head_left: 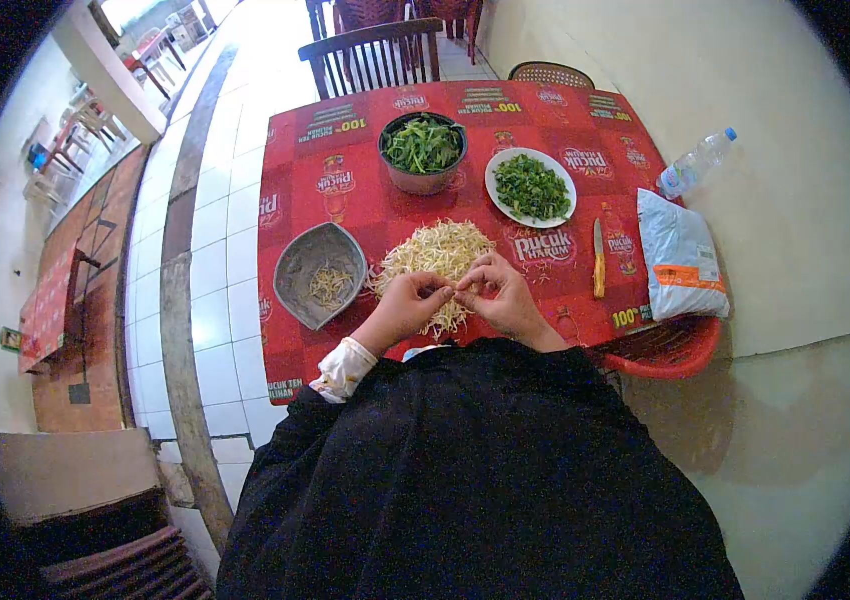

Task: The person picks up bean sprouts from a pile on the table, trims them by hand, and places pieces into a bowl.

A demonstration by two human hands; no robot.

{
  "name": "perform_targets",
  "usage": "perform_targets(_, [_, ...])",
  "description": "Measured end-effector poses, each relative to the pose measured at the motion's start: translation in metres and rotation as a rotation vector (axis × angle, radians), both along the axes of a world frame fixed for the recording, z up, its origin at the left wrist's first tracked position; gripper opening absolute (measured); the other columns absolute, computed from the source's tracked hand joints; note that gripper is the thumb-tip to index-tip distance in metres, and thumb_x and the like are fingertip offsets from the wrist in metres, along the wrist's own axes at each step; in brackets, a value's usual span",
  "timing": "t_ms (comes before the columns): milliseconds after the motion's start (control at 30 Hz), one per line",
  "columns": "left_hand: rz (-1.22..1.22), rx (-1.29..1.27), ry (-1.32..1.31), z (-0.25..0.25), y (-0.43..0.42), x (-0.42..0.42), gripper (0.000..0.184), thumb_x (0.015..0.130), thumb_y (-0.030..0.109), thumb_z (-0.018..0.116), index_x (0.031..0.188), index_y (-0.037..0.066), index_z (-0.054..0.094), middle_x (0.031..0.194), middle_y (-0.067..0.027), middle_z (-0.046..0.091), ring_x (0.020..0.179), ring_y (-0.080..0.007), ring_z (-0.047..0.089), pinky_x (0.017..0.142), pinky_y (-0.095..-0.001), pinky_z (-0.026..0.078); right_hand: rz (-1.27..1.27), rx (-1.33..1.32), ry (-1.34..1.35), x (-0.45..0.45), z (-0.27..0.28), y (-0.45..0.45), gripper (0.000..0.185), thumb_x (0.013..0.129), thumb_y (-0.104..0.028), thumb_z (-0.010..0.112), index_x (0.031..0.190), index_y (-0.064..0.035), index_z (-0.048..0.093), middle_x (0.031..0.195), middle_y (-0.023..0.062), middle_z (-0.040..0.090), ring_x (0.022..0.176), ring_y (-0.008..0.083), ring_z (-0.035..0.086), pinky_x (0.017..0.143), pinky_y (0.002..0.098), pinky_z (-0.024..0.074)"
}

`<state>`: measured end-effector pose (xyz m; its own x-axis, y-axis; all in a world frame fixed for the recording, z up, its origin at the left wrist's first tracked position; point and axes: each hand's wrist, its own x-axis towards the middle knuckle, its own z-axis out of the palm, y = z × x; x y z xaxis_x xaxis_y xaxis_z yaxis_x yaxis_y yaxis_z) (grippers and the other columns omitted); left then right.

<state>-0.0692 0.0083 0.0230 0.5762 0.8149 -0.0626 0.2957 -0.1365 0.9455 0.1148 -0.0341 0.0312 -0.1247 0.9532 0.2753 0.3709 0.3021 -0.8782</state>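
A heap of pale bean sprouts (pixel 437 250) lies on the red patterned table (pixel 305 215). Over its near edge, my left hand (pixel 413 305) and my right hand (pixel 505 298) meet, fingertips pinched close together. Whatever is between the fingertips is too small to make out. To the left of the heap stands a grey bowl (pixel 295 270) with a small number of sprouts in it. Beyond the heap are a pot (pixel 423 183) of leafy greens and a white plate (pixel 570 190) of chopped greens.
A knife with a yellow handle (pixel 599 272) lies right of the plate. At the right edge are a white plastic package (pixel 680 250) and a clear bottle (pixel 695 165). Chairs (pixel 373 50) stand beyond the table, and a red chair (pixel 675 355) is at the near right.
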Motion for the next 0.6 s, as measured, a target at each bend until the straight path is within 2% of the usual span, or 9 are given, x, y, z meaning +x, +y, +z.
perform_targets(67, [0.017, 0.056, 0.065, 0.006, -0.003, 0.001, 0.023, 0.084, 0.021, 0.059, 0.091, 0.000, 0.063, 0.077, -0.0033, 0.062, 0.068, -0.0093, 0.054, 0.064, -0.0271, 0.046, 0.008, -0.043, -0.004, 0.001, 0.000, -0.001, 0.010, 0.073, -0.010, 0.070, 0.078, -0.0084, 0.062, 0.081, -0.0003, 0.049, 0.071, 0.0085, 0.046, 0.060, 0.0215, 0.0371])
perform_targets(167, [-0.001, 0.104, 0.037, 0.008, -0.005, 0.002, 0.018, 0.081, 0.018, 0.060, 0.090, 0.003, 0.064, 0.074, -0.0094, 0.063, 0.066, -0.0138, 0.058, 0.062, -0.0296, 0.046, 0.035, -0.160, 0.038, 0.001, 0.001, -0.003, 0.010, 0.072, -0.010, 0.069, 0.077, -0.0073, 0.061, 0.081, -0.0001, 0.050, 0.072, 0.0087, 0.048, 0.062, 0.0219, 0.0389])
perform_targets(233, [-0.038, 0.053, 0.024, -0.001, -0.004, 0.002, 0.018, 0.081, 0.017, 0.060, 0.091, 0.003, 0.064, 0.076, -0.0091, 0.063, 0.067, -0.0131, 0.058, 0.063, -0.0291, 0.046, 0.078, -0.239, 0.104, 0.003, -0.002, -0.003, 0.011, 0.071, -0.010, 0.071, 0.076, -0.0060, 0.062, 0.081, 0.0016, 0.053, 0.073, 0.0103, 0.053, 0.065, 0.0227, 0.0430])
perform_targets(333, [-0.086, -0.025, 0.002, -0.002, -0.003, -0.001, 0.016, 0.083, 0.015, 0.058, 0.088, 0.000, 0.062, 0.075, -0.0034, 0.061, 0.068, -0.0087, 0.054, 0.063, -0.0248, 0.045, 0.242, -0.278, 0.299, 0.008, -0.016, -0.001, 0.006, 0.078, -0.008, 0.064, 0.079, -0.0057, 0.059, 0.079, -0.0031, 0.049, 0.070, 0.0053, 0.046, 0.062, 0.0206, 0.0374])
perform_targets(433, [-0.006, -0.068, -0.057, -0.003, 0.000, -0.009, 0.018, 0.085, 0.015, 0.056, 0.087, -0.002, 0.060, 0.075, -0.0004, 0.059, 0.069, -0.0067, 0.052, 0.062, -0.0231, 0.044, 0.041, -0.478, 0.499, 0.024, -0.024, 0.009, 0.009, 0.078, -0.012, 0.063, 0.084, -0.0053, 0.060, 0.074, -0.0001, 0.054, 0.074, 0.0101, 0.052, 0.069, 0.0237, 0.0430])
perform_targets(467, [0.041, -0.076, -0.082, -0.005, 0.002, -0.013, 0.018, 0.085, 0.016, 0.056, 0.087, -0.002, 0.060, 0.075, -0.0002, 0.059, 0.069, -0.0068, 0.052, 0.062, -0.0232, 0.044, -0.043, -0.433, 0.395, 0.041, -0.046, 0.019, 0.012, 0.081, -0.017, 0.059, 0.088, -0.0071, 0.059, 0.074, 0.0003, 0.055, 0.073, 0.0103, 0.053, 0.069, 0.0241, 0.0431])
perform_targets(533, [0.152, -0.061, -0.084, -0.010, 0.009, -0.028, 0.022, 0.085, 0.018, 0.055, 0.089, -0.003, 0.061, 0.074, -0.0036, 0.061, 0.066, -0.0093, 0.054, 0.061, -0.0256, 0.044, -0.249, -0.505, 0.220, 0.070, -0.061, 0.033, 0.017, 0.082, -0.022, 0.058, 0.087, -0.0056, 0.059, 0.076, 0.0034, 0.058, 0.074, 0.0121, 0.053, 0.069, 0.0273, 0.0438])
perform_targets(600, [0.269, -0.057, -0.064, -0.017, 0.016, -0.047, 0.025, 0.086, 0.021, 0.055, 0.089, -0.003, 0.061, 0.072, -0.0049, 0.061, 0.064, -0.0106, 0.054, 0.059, -0.0269, 0.044, -0.381, -0.327, 0.004, 0.103, -0.093, 0.046, 0.023, 0.083, -0.026, 0.055, 0.086, -0.0035, 0.057, 0.080, 0.0102, 0.060, 0.076, 0.0210, 0.057, 0.070, 0.0347, 0.0449])
